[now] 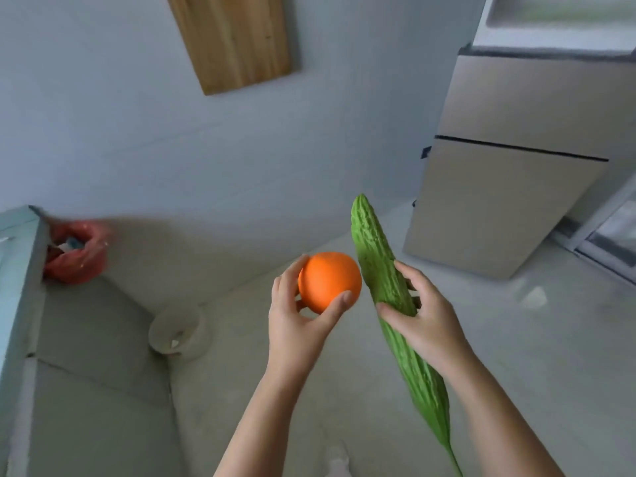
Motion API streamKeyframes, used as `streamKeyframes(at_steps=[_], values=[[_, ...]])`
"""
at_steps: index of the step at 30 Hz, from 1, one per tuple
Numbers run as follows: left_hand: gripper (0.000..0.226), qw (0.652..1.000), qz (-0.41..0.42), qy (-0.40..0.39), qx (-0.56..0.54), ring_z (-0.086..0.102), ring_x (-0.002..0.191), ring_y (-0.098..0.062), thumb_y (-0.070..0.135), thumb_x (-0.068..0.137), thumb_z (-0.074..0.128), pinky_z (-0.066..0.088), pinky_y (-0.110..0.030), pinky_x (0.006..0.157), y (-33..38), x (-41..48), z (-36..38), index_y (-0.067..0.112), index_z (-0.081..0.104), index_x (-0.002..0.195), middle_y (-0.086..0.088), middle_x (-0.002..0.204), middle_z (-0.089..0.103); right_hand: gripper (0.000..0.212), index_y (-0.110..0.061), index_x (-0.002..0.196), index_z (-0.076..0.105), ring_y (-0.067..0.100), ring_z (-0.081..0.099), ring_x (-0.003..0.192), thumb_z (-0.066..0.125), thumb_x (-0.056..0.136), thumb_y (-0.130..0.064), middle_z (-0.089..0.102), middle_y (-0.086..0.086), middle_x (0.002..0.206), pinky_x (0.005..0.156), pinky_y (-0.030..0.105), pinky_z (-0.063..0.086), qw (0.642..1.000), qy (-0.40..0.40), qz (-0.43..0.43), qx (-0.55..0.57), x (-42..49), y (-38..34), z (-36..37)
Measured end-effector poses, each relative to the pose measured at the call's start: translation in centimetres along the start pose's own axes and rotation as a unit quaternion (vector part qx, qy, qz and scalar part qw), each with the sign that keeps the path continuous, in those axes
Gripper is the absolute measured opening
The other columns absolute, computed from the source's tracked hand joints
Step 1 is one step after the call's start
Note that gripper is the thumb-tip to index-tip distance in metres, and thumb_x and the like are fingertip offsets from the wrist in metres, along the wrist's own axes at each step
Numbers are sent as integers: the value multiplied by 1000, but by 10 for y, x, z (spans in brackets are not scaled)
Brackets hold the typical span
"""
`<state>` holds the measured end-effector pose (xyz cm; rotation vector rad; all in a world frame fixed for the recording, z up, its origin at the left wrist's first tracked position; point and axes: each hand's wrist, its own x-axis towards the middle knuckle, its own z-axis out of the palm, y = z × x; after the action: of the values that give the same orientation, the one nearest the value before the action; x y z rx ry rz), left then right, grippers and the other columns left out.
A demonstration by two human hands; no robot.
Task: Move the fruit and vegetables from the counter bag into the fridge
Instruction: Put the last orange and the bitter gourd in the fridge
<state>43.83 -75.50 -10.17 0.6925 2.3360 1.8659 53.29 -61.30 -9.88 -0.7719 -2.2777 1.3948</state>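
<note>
My left hand (pixel 296 325) grips a round orange (pixel 328 280) at chest height over the floor. Beside it, my right hand (pixel 425 318) holds a long bumpy green bitter gourd (pixel 375 270) around its middle, tip pointing up and stem hanging down. A red plastic bag (pixel 77 256) sits blurred at the far left, by the edge of the pale counter (pixel 17 270). The beige fridge (pixel 509 187) stands at the upper right with its two lower doors closed and the top compartment (pixel 550 18) appearing open.
A white bucket (pixel 179 333) stands on the floor against the wall below the counter. A wooden board (pixel 234 39) hangs on the wall above. A glass sliding door frame (pixel 609 242) is at the right of the fridge.
</note>
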Motion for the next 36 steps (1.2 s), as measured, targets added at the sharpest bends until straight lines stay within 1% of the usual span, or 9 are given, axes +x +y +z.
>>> streamKeyframes(at_steps=[4,9,12,16,19,23,27,30,36], values=[[60,1000,21,-5,-19,52,103,-2,41,64,76,41,-3,68,1,74,22,49,42,114,5,121,50,64,-33,135,39,7,50,114,69,79,-24,53,-7,124,96,30,44,1000,15,-7,-5,67,-15,-9],[58,998,22,-26,-52,55,100,-10,26,72,76,43,-5,64,1,150,65,45,43,117,0,124,48,63,-38,133,39,8,53,111,68,79,-25,54,-9,122,94,31,46,998,55,10,12,127,-19,-34],[59,995,38,-72,-65,54,101,-8,32,71,75,45,-10,66,12,181,102,46,41,118,4,124,47,62,-40,132,40,11,52,113,68,79,-27,55,-11,122,94,36,47,995,85,45,29,150,-10,-57],[63,985,80,-125,-83,48,106,0,47,62,68,42,-2,69,30,223,153,47,40,118,16,119,43,61,-40,132,40,12,50,115,68,79,-26,54,-12,122,94,38,46,988,145,54,31,189,2,-92],[65,980,99,-146,-92,48,107,-1,49,64,73,42,-3,70,38,257,197,44,40,121,18,119,43,62,-39,133,39,12,48,116,67,80,-25,53,-12,122,91,33,47,982,174,57,38,225,17,-122],[62,975,111,-164,-100,49,108,-6,50,64,71,45,-6,70,49,302,266,49,39,116,19,120,42,62,-37,134,38,10,51,109,66,81,-23,53,-14,115,76,19,48,977,201,58,36,279,42,-172],[57,967,109,-204,-104,50,107,-11,46,62,71,46,-15,71,76,344,343,53,40,110,19,119,43,62,-37,134,38,12,54,104,66,81,-23,54,-11,115,75,27,50,969,237,58,38,332,56,-235],[58,961,120,-223,-109,50,106,-7,46,61,71,45,-15,72,102,375,397,52,40,110,24,117,41,63,-37,135,38,13,56,103,67,80,-25,54,-9,119,79,35,53,963,262,50,36,366,65,-285],[60,958,122,-233,-111,49,104,-5,49,60,70,46,-17,72,113,413,469,56,38,110,25,116,40,65,-39,135,36,9,58,97,67,79,-29,54,-10,118,74,32,54,957,285,39,42,429,84,-345]])
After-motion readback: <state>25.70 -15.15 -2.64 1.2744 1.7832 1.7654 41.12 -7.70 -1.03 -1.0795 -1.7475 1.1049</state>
